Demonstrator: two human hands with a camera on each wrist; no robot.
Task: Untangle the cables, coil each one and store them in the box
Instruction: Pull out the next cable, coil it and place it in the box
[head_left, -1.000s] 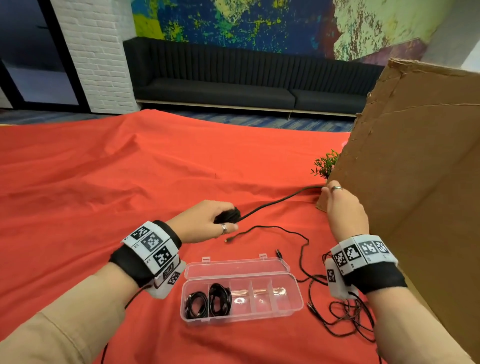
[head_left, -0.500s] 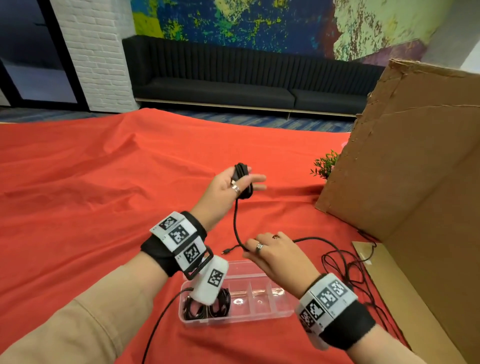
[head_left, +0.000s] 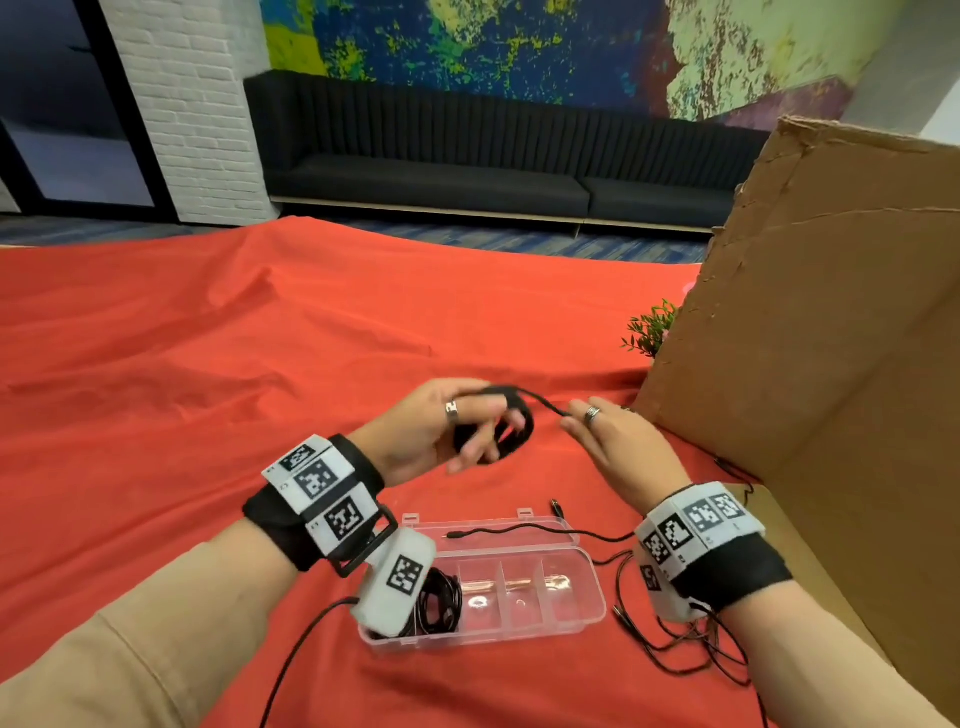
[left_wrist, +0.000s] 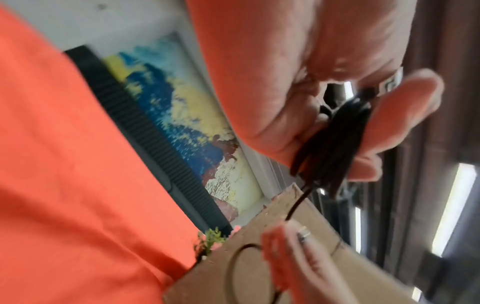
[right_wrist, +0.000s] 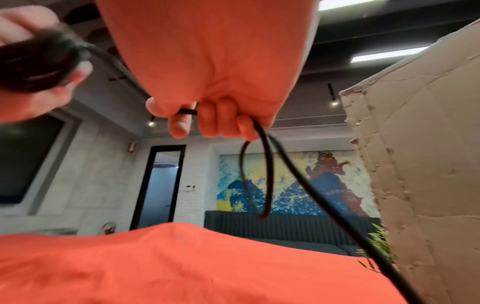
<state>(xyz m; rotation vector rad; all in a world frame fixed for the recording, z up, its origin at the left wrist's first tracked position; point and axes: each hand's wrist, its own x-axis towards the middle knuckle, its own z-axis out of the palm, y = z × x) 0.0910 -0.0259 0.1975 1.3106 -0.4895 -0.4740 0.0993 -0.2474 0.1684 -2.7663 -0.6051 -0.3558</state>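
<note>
My left hand (head_left: 488, 431) holds a black cable coil (head_left: 522, 434) wound round its fingers, above the red cloth. In the left wrist view the coil (left_wrist: 335, 139) sits between thumb and fingers. A short strand (head_left: 545, 401) runs from it to my right hand (head_left: 582, 421), just to the right. The right wrist view shows the right hand's fingers (right_wrist: 223, 121) curled round the cable (right_wrist: 298, 174), its tail hanging down. The clear plastic box (head_left: 587, 603) lies open in front of me, with coiled black cables (head_left: 441, 605) in its left compartment.
Loose black cables (head_left: 691, 654) lie tangled right of the box, and one cable (head_left: 519, 530) crosses the lid. A large cardboard sheet (head_left: 831, 364) stands at the right with a small plant (head_left: 652, 330) behind it. A red cloth (head_left: 260, 364) covers the table.
My left hand came down from its raised position with the coil. My right hand left the cardboard edge, passed over the box, and now holds the strand close to the left hand.
</note>
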